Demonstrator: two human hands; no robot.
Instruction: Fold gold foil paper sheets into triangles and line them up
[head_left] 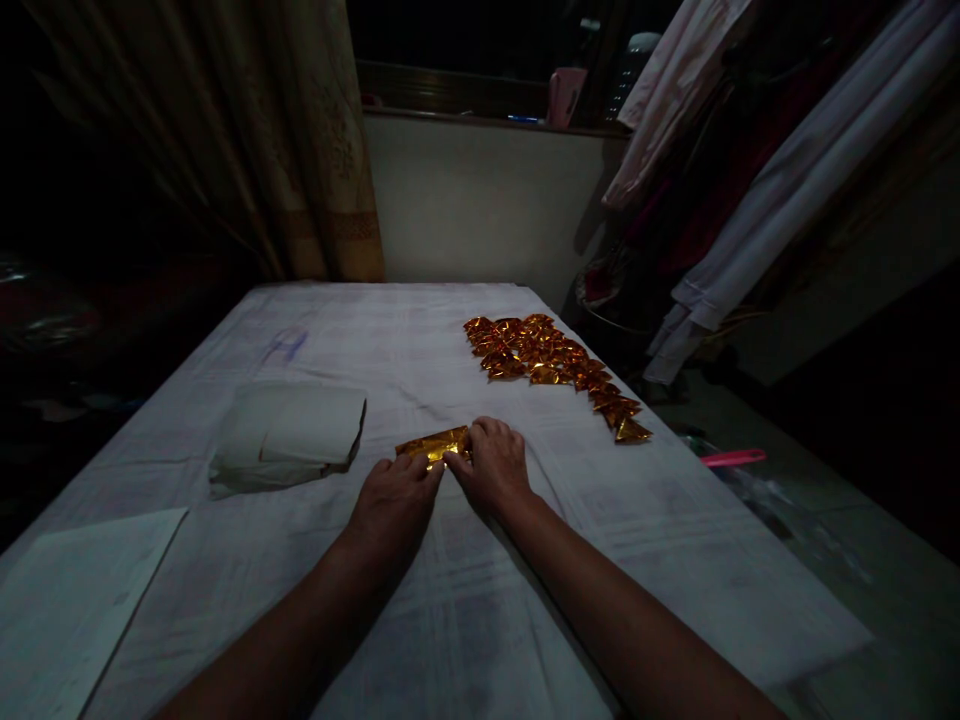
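Note:
A gold foil sheet, partly folded into a strip, lies flat on the cloth-covered table. My left hand presses on its near left end with the fingertips. My right hand covers the strip's right end, fingers bent down onto it. The two hands touch at the fingertips over the foil. A row of several folded gold foil pieces stretches across the table beyond my right hand.
A pale stack of paper sheets sits left of my hands. A flat white sheet lies at the near left corner. Curtains hang behind at the left, clothes at the right. A pink-handled object lies past the table's right edge.

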